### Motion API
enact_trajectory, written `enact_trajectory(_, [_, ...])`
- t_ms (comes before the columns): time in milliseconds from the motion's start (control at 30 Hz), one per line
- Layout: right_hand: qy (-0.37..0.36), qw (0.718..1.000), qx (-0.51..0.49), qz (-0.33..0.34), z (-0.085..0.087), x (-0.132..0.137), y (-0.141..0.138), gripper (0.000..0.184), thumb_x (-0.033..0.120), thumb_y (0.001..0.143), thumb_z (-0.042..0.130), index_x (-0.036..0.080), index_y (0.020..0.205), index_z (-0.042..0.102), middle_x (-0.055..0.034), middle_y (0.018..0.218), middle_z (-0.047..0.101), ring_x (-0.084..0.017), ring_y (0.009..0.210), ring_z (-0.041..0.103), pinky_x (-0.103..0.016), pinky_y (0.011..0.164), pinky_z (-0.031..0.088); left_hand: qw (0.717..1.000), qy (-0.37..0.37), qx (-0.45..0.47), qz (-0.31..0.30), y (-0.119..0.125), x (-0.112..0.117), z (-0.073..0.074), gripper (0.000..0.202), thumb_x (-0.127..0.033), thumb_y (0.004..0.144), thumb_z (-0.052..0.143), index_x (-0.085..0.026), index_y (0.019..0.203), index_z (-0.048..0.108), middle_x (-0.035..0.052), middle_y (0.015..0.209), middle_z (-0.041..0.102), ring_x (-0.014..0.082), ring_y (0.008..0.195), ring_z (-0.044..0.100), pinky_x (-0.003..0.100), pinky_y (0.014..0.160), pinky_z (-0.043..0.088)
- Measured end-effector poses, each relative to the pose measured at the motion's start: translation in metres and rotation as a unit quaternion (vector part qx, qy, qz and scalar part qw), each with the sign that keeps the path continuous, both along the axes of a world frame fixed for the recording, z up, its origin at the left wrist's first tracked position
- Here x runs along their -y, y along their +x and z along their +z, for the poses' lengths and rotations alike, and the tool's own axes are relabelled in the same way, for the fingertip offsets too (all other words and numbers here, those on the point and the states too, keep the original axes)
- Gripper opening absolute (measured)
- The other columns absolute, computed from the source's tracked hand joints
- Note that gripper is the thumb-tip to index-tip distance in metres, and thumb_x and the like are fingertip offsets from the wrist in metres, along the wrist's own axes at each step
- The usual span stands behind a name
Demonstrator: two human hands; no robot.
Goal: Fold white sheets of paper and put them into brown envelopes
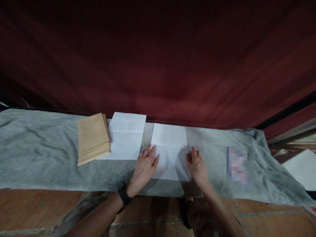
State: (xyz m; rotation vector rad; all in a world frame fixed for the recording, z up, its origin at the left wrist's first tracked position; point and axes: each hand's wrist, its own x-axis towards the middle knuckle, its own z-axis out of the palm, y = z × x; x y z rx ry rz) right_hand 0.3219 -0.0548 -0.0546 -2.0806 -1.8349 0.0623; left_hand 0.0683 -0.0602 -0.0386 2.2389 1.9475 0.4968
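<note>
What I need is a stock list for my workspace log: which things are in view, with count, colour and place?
grey felt cloth: one, grey, covering the long table
stack of tan paper envelopes: one stack, tan, left of centre
flat white paper sheet: one showing, white, against the stack's right side
creased white paper sheet: one, white, centre
pixelated pale item: one, unidentifiable, right on the cloth
dark red fabric curtain: one, behind the table
reddish-brown tiled floor: below
black wristband: one, left wrist
left hand: flat on the creased sheet's left edge
right hand: on its right edge
</note>
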Motion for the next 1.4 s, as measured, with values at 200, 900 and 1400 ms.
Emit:
enact_trajectory(200, [-0.051, 0.998, 0.036, -0.016, 0.012, 0.007, -0.009, 0.04, 0.03, 0.099, 0.044, 0.017, 0.137, 0.047, -0.0113, 0.111, 0.068, -0.019, 0.082, 0.07, -0.028, 0.067, 0.049, 0.997, -0.044, 0.059, -0.005, -0.005, -0.005, 0.005, 0.046, -0.033, 0.097, 0.054, -0.013, 0.138, 0.057, 0.0188, 0.148, 0.052, 0.03, 0.131, 0.055, 0.044, 0.112, 0.043])
enact_trajectory(900, [-0.056, 0.994, -0.092, 0.022, -0.003, 0.016, 0.016, 0.039, 0.027, 0.089, 0.05, 0.018, 0.127, 0.051, -0.0095, 0.101, 0.07, -0.023, 0.084, 0.07, -0.036, 0.079, 0.055, 0.994, 0.057, -0.068, -0.057, 0.013, 0.02, 0.006, 0.044, -0.031, 0.097, 0.051, -0.016, 0.138, 0.055, 0.0159, 0.146, 0.054, 0.0345, 0.131, 0.052, 0.054, 0.109, 0.043])
enact_trajectory(1400, [0.069, 0.973, 0.028, 0.218, -0.026, 0.028, -0.049, 0.054, 0.032, 0.106, 0.033, 0.013, 0.156, 0.032, -0.0158, 0.16, 0.038, -0.026, 0.148, 0.034, -0.048, 0.12, 0.032, 0.985, 0.082, -0.084, -0.129, 0.045, 0.017, -0.028, 0.057, -0.02, 0.097, 0.036, -0.008, 0.153, 0.034, 0.0168, 0.161, 0.035, 0.0267, 0.151, 0.029, 0.051, 0.123, 0.025])
